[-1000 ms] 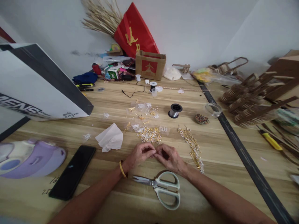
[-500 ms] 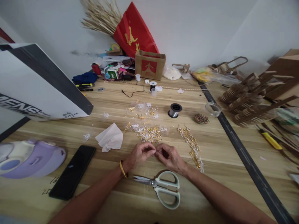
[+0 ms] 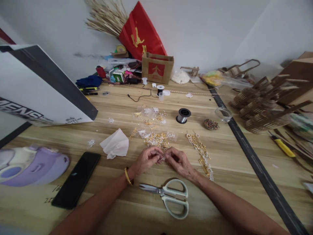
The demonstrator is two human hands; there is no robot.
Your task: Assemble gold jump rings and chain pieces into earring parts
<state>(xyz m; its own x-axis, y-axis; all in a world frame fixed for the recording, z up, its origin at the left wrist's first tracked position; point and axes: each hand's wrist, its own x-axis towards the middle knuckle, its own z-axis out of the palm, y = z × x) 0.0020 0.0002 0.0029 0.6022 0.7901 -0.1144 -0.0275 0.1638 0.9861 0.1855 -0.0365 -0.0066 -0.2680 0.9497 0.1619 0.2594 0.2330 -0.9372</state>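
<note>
My left hand is closed in a pinch on a small silver jewelry piece with a ring, which shows between the fingertips. My right hand is also pinched, its fingertips at the right side of that piece; whether they grip it is too small to tell. Just beyond both hands lies a pile of gold and silver jewelry findings. Right of my right hand are gold and silver chain strands. Scissors with pale green handles lie in front of the hands, their blades pointing left.
A white tissue, a black phone and a purple case lie to the left. Beyond stand a wire spool and a glass jar near mixed beads. Small woven baskets crowd the right.
My fingertips have drawn slightly apart, with my right hand shifting a little right and up. The small silver piece now shows between them.
</note>
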